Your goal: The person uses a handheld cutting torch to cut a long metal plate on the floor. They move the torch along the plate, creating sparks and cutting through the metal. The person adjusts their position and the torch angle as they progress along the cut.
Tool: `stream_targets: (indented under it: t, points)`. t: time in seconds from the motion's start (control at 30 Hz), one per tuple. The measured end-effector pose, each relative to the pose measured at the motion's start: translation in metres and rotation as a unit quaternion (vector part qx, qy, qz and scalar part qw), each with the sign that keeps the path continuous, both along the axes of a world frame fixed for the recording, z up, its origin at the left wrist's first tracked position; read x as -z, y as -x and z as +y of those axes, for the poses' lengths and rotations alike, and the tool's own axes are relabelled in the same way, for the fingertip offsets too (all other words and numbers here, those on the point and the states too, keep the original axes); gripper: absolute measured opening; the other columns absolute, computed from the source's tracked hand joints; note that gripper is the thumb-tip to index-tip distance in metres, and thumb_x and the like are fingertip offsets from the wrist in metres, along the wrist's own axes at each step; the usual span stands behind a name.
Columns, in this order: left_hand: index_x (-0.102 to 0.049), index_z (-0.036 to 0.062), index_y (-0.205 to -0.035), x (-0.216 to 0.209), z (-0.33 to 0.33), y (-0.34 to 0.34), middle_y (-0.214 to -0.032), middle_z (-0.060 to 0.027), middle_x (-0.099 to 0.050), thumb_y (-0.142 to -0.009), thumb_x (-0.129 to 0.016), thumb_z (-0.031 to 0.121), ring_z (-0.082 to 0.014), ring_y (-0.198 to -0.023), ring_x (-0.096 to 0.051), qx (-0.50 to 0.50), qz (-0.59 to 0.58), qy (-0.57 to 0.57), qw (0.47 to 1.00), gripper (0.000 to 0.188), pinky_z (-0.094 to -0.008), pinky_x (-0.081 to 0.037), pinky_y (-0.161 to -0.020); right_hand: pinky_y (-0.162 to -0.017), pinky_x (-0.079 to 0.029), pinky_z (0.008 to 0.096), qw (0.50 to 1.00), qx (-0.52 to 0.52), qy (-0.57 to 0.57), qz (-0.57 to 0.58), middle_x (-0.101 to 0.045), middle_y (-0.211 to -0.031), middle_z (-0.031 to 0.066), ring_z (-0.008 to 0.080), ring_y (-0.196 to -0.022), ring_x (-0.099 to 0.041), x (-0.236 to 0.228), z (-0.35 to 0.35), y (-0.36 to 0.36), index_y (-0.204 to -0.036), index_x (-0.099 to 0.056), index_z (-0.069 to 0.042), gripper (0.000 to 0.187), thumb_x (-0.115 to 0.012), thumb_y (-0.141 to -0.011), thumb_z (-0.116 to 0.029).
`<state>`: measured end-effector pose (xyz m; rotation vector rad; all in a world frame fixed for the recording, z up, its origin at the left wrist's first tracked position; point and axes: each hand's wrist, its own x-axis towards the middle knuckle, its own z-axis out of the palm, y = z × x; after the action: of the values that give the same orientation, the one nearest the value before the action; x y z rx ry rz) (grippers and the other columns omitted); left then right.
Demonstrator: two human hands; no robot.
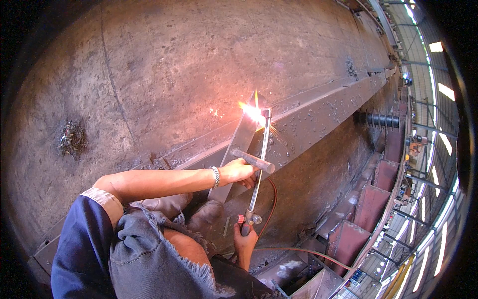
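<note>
My right hand (pixel 244 245) is closed round the handle of a cutting torch (pixel 256 192), which has valve knobs above my grip. Its long metal tube runs away from me to an angled head beside a bright flame. Sparks spray where the flame meets the far end of a narrow steel plate (pixel 238 144). My left hand (pixel 240 172), below a chain bracelet, is closed at a short round metal bar (pixel 255 161), its fingers against the torch tube. The bar crosses over the tube; whether it has a handle is hidden. Glare covers the cut itself.
Beneath the plate, a long steel beam (pixel 318 112) stretches to the far right, strewn with small slag bits. A reddish hose (pixel 275 199) curves beside the torch. Reddish steel pieces (pixel 363 204) stand at right. A scrap pile (pixel 73 138) lies left; my shoes are near the plate.
</note>
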<state>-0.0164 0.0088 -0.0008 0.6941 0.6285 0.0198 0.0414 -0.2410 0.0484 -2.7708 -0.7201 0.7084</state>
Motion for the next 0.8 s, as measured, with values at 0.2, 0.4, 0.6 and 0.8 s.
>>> stream_targets:
  t: [0.2, 0.4, 0.6, 0.8]
  points:
    - [-0.064, -0.0021, -0.106, -0.001, 0.001, -0.001, -0.091, -0.0149, -0.070, -0.094, -0.049, 0.054, -0.0180, -0.073, -0.069, 0.010, 0.010, -0.002, 1.000, 0.060, -0.0274, -0.056, -0.067, -0.071, -0.051, 0.0375, 1.000, 0.001, -0.014, 0.010, -0.070, -0.077, 0.0163, 0.0269, -0.074, -0.069, 0.005, -0.005, -0.002, -0.092, -0.069, 0.000, 0.028, -0.075, -0.078, -0.024]
    - [-0.064, -0.0034, -0.105, 0.003, 0.001, -0.002, -0.091, -0.0154, -0.071, -0.094, -0.050, 0.054, -0.0184, -0.074, -0.070, 0.019, 0.016, 0.003, 1.000, 0.061, -0.0276, -0.056, -0.068, -0.071, -0.051, 0.0376, 1.000, -0.012, -0.015, -0.003, -0.069, -0.078, 0.0168, 0.0263, -0.073, -0.069, 0.011, -0.012, -0.005, -0.092, -0.068, 0.001, 0.030, -0.075, -0.078, -0.024]
    - [-0.064, -0.0031, -0.105, -0.002, 0.004, 0.000, -0.092, -0.0162, -0.070, -0.094, -0.049, 0.054, -0.0187, -0.075, -0.070, 0.026, 0.010, -0.001, 1.000, 0.060, -0.0279, -0.057, -0.068, -0.071, -0.051, 0.0383, 1.000, -0.006, -0.007, 0.001, -0.069, -0.078, 0.0175, 0.0276, -0.074, -0.069, 0.006, -0.006, -0.004, -0.094, -0.068, 0.002, 0.033, -0.075, -0.078, -0.025]
    - [-0.063, -0.0043, -0.105, -0.002, 0.004, -0.001, -0.092, -0.0164, -0.070, -0.095, -0.049, 0.051, -0.0183, -0.073, -0.069, 0.020, 0.011, 0.010, 1.000, 0.058, -0.0281, -0.057, -0.068, -0.071, -0.051, 0.0392, 1.000, 0.008, -0.007, 0.019, -0.070, -0.079, 0.0177, 0.0298, -0.075, -0.069, 0.004, -0.004, -0.003, -0.096, -0.068, 0.001, 0.033, -0.075, -0.078, -0.026]
